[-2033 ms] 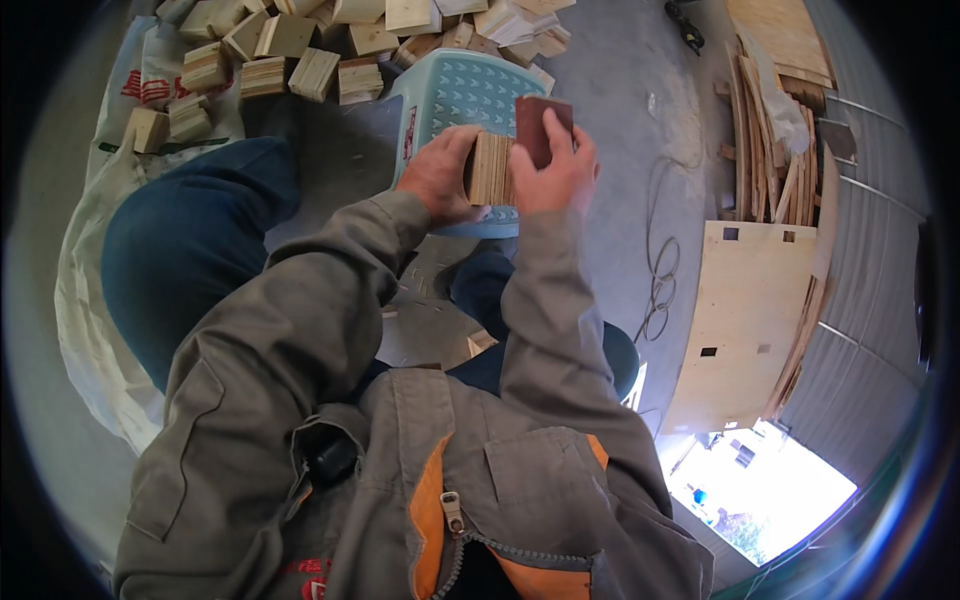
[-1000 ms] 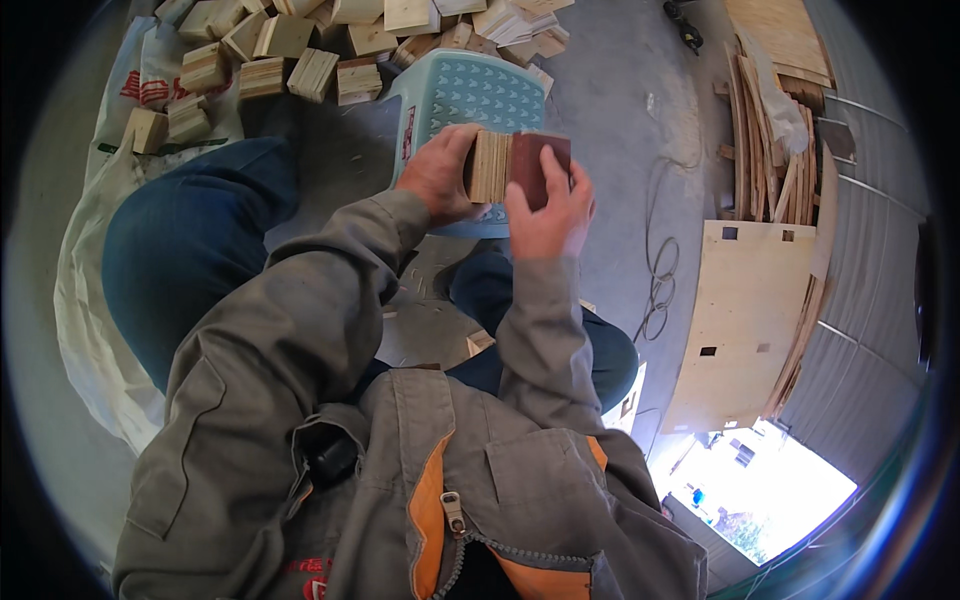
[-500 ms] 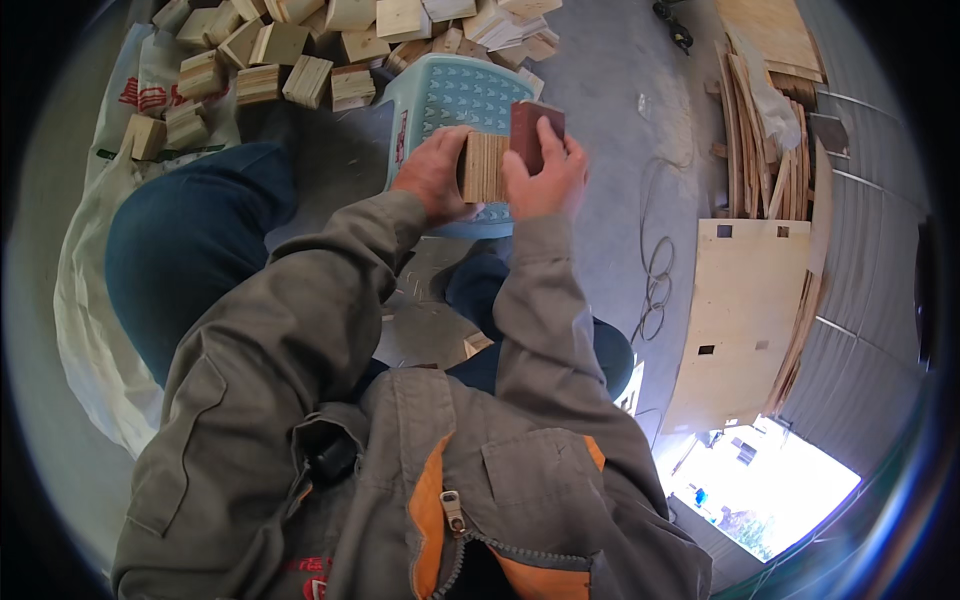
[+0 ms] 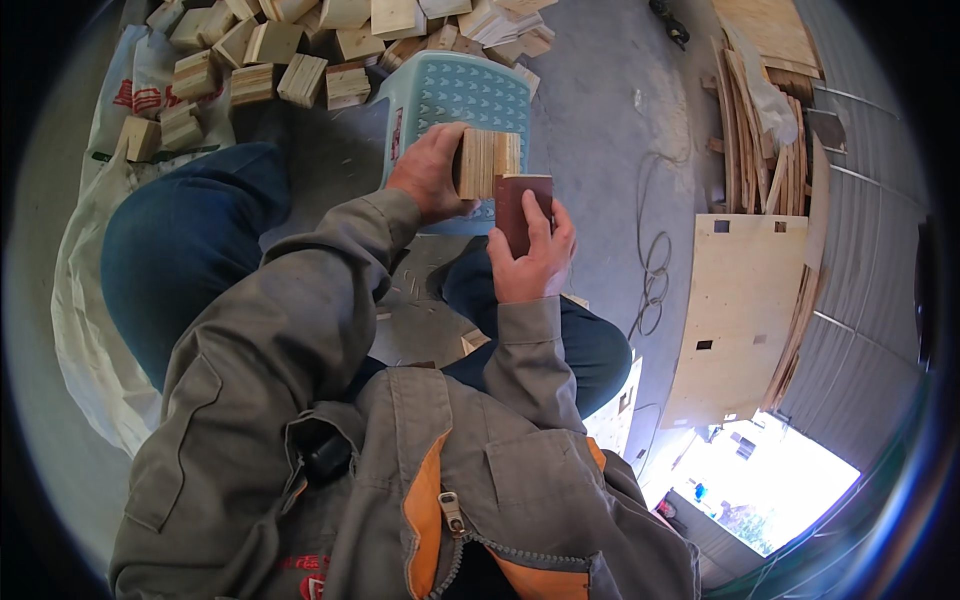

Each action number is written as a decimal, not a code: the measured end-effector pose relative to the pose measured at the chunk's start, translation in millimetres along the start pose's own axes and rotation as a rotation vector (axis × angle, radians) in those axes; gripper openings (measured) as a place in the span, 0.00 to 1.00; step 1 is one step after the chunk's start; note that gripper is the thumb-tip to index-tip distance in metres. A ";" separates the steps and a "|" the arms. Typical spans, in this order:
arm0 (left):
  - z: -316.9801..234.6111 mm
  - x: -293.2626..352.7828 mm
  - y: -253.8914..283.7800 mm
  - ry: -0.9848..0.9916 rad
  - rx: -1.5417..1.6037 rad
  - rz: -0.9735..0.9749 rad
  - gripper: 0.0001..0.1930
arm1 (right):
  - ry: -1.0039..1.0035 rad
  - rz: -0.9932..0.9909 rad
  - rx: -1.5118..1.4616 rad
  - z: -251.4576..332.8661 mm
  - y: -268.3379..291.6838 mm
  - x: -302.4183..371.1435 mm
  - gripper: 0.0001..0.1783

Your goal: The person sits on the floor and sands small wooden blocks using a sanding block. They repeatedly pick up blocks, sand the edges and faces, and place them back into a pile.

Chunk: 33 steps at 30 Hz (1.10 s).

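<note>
My left hand is closed on the left side of a layered plywood block, held over a light blue plastic stool. Its striped edge faces up, and part of my fingers is hidden behind it. In my right hand is a reddish-brown sanding block, gripped with the thumb on one side and fingers across its face. The sanding block is tilted up, its upper edge at the lower right corner of the plywood block; whether they touch I cannot tell.
Many wooden blocks lie heaped beyond the stool and on a white sack at the left. Along the right stand wood strips and a plywood sheet. A thin cable loops across the floor. My knees flank the stool.
My right hand has drawn the sanding block toward me, down from the right side of the plywood block. The left hand keeps its hold almost in place.
</note>
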State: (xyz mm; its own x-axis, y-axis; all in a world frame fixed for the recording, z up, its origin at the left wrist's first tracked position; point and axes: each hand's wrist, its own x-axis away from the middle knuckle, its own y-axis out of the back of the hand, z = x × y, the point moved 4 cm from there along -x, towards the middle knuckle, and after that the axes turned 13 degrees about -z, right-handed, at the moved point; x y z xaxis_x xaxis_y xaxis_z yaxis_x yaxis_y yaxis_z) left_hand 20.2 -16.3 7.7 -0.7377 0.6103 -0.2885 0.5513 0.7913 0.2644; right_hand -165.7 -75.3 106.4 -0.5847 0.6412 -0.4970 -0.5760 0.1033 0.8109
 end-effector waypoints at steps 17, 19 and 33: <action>-2.1 0.4 -1.4 -0.033 -0.019 -0.038 0.53 | -0.094 -0.011 0.086 -10.4 -73.3 -103.4 0.36; -3.7 0.0 -1.7 -0.048 -0.007 -0.030 0.53 | -0.076 -0.028 0.083 -10.9 -68.7 -94.0 0.36; 0.3 -0.3 -1.0 -0.052 -0.010 -0.014 0.50 | 0.044 0.010 0.049 10.2 -8.0 -3.2 0.38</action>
State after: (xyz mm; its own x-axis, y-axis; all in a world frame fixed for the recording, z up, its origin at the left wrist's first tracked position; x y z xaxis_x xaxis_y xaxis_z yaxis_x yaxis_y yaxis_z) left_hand 19.9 -17.2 7.2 -0.7241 0.6001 -0.3399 0.5365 0.7998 0.2691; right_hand -153.4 -70.4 104.7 -0.6150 0.6088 -0.5012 -0.5423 0.1349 0.8293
